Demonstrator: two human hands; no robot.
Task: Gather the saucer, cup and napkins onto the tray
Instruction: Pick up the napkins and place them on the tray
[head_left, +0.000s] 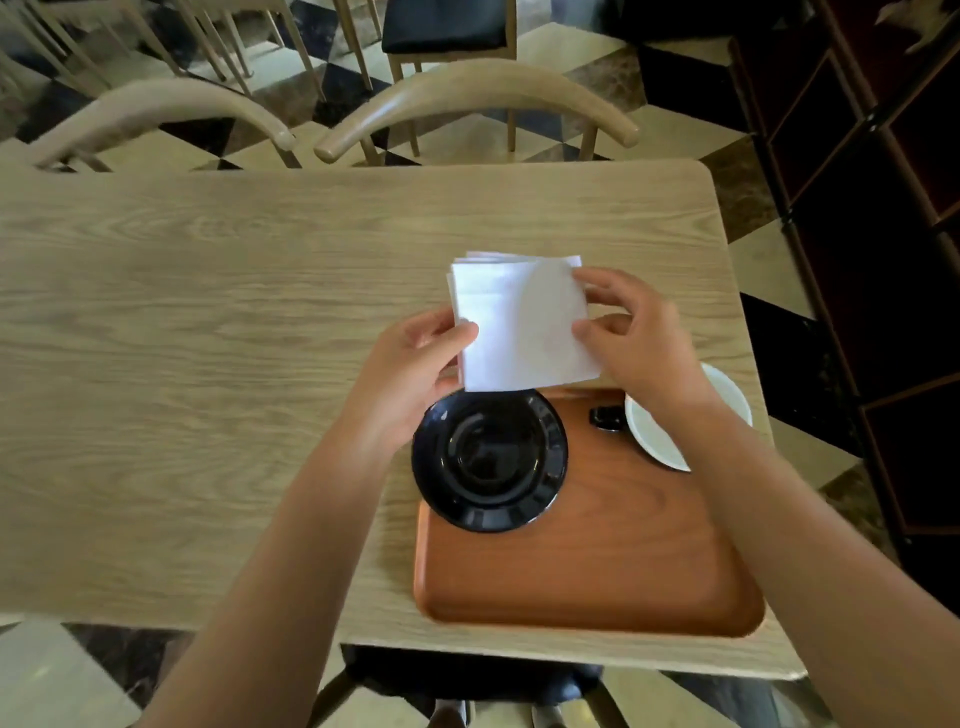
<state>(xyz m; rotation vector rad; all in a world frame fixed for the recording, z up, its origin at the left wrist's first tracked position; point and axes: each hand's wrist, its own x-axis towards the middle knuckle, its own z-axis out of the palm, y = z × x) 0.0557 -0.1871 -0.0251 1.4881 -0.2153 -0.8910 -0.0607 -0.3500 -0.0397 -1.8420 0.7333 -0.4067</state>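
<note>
One head-worn camera looks steeply down and forward, close over the table (208, 312) and tray (597, 561).

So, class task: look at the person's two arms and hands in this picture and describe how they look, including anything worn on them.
Both forearms are bare for as far as the picture shows them; no sleeve edge comes into view. The left hand and the right hand wear no gloves. No watch, bracelet or ring can be seen on either, and there are no marks or bandages. The fingernails look short and unpainted, though the picture is slightly soft.

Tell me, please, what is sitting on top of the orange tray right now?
On the tray sit a black saucer and a white-lined cup, partly hidden by the right arm. The napkins are held above.
</note>
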